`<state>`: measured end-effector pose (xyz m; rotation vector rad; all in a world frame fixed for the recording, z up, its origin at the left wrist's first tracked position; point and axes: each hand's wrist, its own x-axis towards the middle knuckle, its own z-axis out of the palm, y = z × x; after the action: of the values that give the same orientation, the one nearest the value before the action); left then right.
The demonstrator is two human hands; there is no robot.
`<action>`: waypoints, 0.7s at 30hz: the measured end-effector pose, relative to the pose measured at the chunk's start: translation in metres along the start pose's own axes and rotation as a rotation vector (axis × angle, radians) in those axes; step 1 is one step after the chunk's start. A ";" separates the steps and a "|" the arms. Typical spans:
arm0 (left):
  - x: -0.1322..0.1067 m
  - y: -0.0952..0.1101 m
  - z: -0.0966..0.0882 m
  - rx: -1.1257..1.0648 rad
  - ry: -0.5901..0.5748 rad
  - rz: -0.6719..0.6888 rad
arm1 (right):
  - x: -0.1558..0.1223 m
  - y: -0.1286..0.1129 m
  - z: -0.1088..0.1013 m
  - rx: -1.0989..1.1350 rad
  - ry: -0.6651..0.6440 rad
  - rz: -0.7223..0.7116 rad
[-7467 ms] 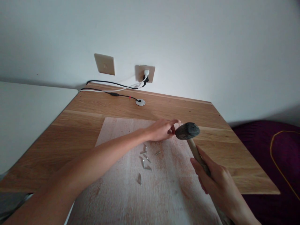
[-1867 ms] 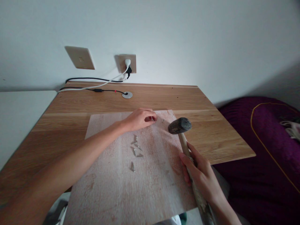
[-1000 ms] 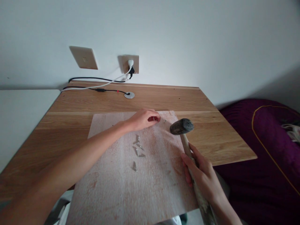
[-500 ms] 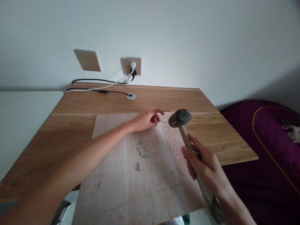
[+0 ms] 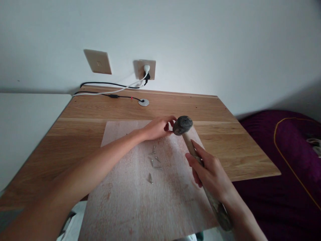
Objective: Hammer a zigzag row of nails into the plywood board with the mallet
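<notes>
At the far right part of a pale wooden board (image 5: 130, 201), my left hand (image 5: 159, 128) is curled with thumb and finger pinched together. The thin nail that showed between them a moment earlier is now hidden by the dark mallet head. My right hand (image 5: 210, 169) is wrapped round the wooden handle of a mallet (image 5: 183, 125). Its head stands right beside my left fingertips; whether it touches the nail cannot be seen. Several small silvery nails (image 5: 156, 158) lie loose on the board, and another little metal piece (image 5: 150, 178) lies nearer to me.
Beneath the board is a wooden desk (image 5: 240, 150) against a white wall. Black and white cables run along its back to a wall socket (image 5: 147, 68) and a round cable grommet (image 5: 143, 102). A purple cover (image 5: 260, 201) lies to the right, and a white surface (image 5: 25, 124) to the left.
My right hand has brought the mallet head left, closer to my left fingers, so it now covers the nail. My left hand has stayed nearly in place while the view has shifted slightly.
</notes>
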<state>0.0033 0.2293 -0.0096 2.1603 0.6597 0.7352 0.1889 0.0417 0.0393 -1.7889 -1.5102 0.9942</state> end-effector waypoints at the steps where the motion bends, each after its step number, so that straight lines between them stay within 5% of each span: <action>1: 0.000 -0.001 0.001 0.015 0.004 0.007 | 0.000 -0.001 0.001 -0.003 -0.003 0.000; 21: 0.000 -0.004 0.005 0.040 0.007 -0.004 | -0.005 0.001 0.006 0.026 0.040 -0.001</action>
<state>0.0057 0.2299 -0.0154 2.1924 0.6877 0.7332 0.1841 0.0367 0.0355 -1.7800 -1.4670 0.9673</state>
